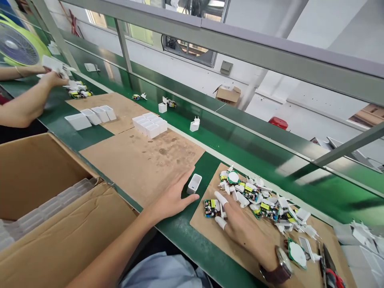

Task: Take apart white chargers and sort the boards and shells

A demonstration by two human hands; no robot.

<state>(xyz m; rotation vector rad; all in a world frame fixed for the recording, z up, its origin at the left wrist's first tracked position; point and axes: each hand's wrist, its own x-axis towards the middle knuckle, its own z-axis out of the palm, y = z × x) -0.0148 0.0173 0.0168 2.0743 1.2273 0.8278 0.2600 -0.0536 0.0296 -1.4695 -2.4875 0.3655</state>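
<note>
My left hand [172, 198] lies flat on the green work surface [207, 160] with fingers spread, its fingertips beside a small white charger shell [194, 183] that stands open-side up. My right hand [240, 224], with white finger cots and a wristwatch, rests on a cardboard sheet [210, 236]. Its fingers reach toward a small green circuit board [210, 207] at the edge of a pile of circuit boards and white plug parts [264, 202]. Neither hand grips anything.
Two groups of white shells [150, 125] [90, 117] stand on cardboard sheets further left. A single white plug [195, 124] is on the belt. Another person's hands [51, 78] work at the far left near a fan [18, 44]. An open carton [45, 200] with clear trays sits at the lower left.
</note>
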